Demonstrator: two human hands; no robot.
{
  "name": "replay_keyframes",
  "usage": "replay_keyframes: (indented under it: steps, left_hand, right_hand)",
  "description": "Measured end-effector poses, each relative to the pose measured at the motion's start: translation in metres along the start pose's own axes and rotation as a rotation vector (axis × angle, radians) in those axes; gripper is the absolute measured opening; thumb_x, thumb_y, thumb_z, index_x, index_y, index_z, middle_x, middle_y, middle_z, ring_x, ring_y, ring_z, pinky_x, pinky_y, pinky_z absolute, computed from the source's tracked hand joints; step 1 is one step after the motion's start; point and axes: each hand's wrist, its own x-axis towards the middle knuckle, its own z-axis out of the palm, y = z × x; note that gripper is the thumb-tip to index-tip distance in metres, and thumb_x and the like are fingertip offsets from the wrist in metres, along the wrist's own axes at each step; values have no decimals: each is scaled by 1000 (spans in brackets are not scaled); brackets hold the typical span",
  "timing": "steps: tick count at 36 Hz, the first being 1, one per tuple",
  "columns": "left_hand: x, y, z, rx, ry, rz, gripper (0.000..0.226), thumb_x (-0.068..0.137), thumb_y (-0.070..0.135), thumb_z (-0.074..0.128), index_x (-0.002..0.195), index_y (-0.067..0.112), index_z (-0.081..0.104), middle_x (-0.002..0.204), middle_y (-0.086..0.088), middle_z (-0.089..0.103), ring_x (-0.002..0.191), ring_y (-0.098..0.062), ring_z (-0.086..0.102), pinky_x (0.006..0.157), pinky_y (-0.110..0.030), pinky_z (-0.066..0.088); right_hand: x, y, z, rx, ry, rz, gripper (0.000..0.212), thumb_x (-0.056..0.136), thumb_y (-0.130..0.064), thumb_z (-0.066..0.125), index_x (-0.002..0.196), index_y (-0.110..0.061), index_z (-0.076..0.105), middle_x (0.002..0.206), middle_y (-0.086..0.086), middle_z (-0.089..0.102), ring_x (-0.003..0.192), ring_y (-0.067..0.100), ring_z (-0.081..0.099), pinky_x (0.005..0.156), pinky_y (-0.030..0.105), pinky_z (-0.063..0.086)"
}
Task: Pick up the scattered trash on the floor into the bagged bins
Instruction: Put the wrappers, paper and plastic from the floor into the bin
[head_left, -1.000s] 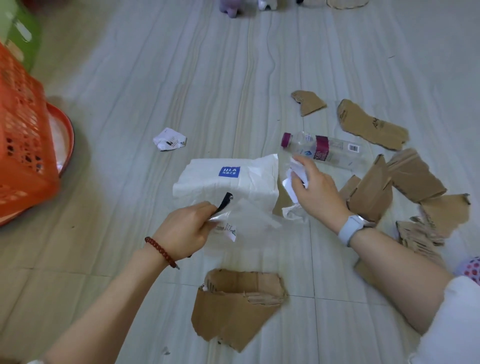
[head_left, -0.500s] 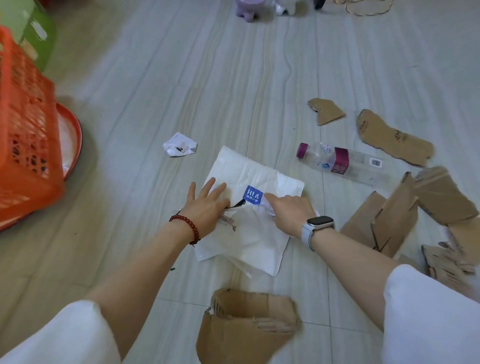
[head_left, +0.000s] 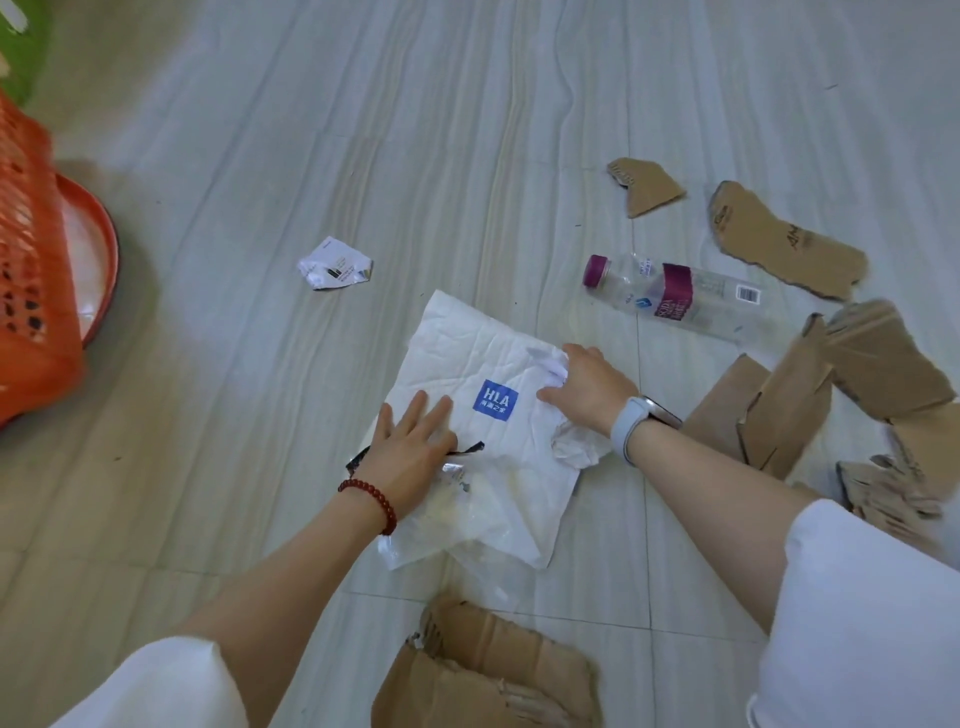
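Observation:
A white plastic bag (head_left: 467, 353) with a blue logo lies flat on the floor in the middle of the view. My left hand (head_left: 410, 447) rests flat on its near left part, fingers spread, over a clear plastic wrapper (head_left: 457, 499) and a black strip (head_left: 467, 448). My right hand (head_left: 587, 387) is at the bag's right edge, fingers curled around a crumpled white paper (head_left: 553, 366). More crumpled white paper (head_left: 574, 447) lies under that wrist.
A clear bottle (head_left: 675, 296) with a purple cap lies to the right. A crumpled wrapper (head_left: 335, 267) lies to the left. Several torn cardboard pieces (head_left: 789, 249) are scattered at right, and another piece (head_left: 493, 670) lies near me. An orange basket (head_left: 26, 291), red basin (head_left: 104, 244) and green bin (head_left: 23, 47) stand at far left.
The bag was lifted and turned, then laid flat on the floor. My left hand went from pinching the wrapper to pressing flat. My right hand moved to the bag's right edge.

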Motion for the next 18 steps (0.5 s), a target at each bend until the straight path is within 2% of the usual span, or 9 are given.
replay_keyframes:
  steps: [2,4,5,6,8,11,13,16,18]
  left_hand:
    - [1,0,0,-24,12,-13,31,94,3,38,123,13,42,157,-6,1,143,-31,-5,113,-54,4]
    - [1,2,-4,-106,61,-45,35,93,5,39,128,13,41,152,-10,23,141,-29,18,110,-45,21]
    - [-1,2,-9,-171,117,-88,38,91,4,41,128,13,42,140,-11,41,127,-27,38,97,-36,34]
    - [-4,4,-16,-233,175,-148,41,88,2,43,127,14,44,120,-9,55,103,-26,52,77,-29,38]
    - [-14,7,-35,-303,283,-303,40,83,0,43,121,13,47,85,-5,56,70,-25,49,54,-29,32]
    - [-23,8,-59,-443,462,-535,39,83,-4,38,119,9,46,75,-13,57,67,-34,52,58,-33,35]
    - [-24,6,-75,-523,585,-611,38,84,-5,35,119,7,46,71,-9,51,65,-31,46,59,-35,36]
    - [-24,7,-98,-501,745,-556,27,84,-6,37,105,4,52,76,-8,51,71,-27,43,58,-35,34]
    - [-26,12,-111,-386,870,-426,29,75,-12,46,98,2,57,73,-8,53,70,-29,49,47,-31,31]
  right_hand:
    - [-2,-1,0,25,51,-27,48,89,-33,53,129,-12,40,127,13,48,106,34,55,86,37,44]
    - [-10,-2,-2,16,127,-50,39,91,-30,49,125,-13,44,122,11,51,102,33,55,80,34,42]
    - [-15,-2,-4,10,184,-57,35,91,-28,48,123,-14,45,120,10,51,100,33,56,78,34,41]
    - [-20,-1,-8,8,257,-64,32,92,-26,47,121,-14,46,119,10,51,98,34,56,76,34,41]
    - [-30,1,-19,25,412,-79,31,92,-24,47,121,-15,47,120,11,50,96,36,56,76,37,43]
    - [-43,5,-41,27,585,-83,39,92,-26,48,130,-18,43,124,12,48,97,39,57,77,41,44]
    - [-50,7,-55,-40,609,-78,43,92,-27,49,134,-21,40,122,13,48,95,40,57,73,40,43]
    - [-60,11,-67,-186,507,-138,39,92,-25,47,131,-22,44,115,12,51,93,38,57,73,38,45]
    - [-71,8,-70,-250,415,-234,32,91,-25,45,123,-23,50,111,10,54,91,36,58,73,38,48]
